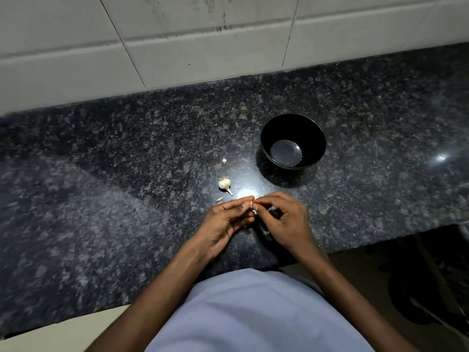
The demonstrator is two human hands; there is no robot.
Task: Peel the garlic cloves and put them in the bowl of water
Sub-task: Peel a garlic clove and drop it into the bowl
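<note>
A garlic clove [252, 205] is pinched between the fingertips of both hands, just above the front part of the countertop; only a small pale sliver of it is seen, the rest being hidden by the fingers. The left hand [224, 222] is curled round it from the left, thumb and forefinger pressed together on the clove, while the right hand [286, 221] is closed on it from the right, its fingertips meeting those of the left. Whether the skin is already loosened cannot be told. Just beyond the left hand, a garlic bulb [224, 184] is laid on its side on the dark speckled granite countertop [127, 174], its stem pointed toward the hands. A small scrap of garlic skin [219, 199] is seen beside the bulb, and another scrap [224, 161] lies farther back. A black bowl [293, 141] with a little water in its bottom is set farther back and to the right, well apart from the hands. Pale wall tiles [203, 47] are seen behind the countertop.
</note>
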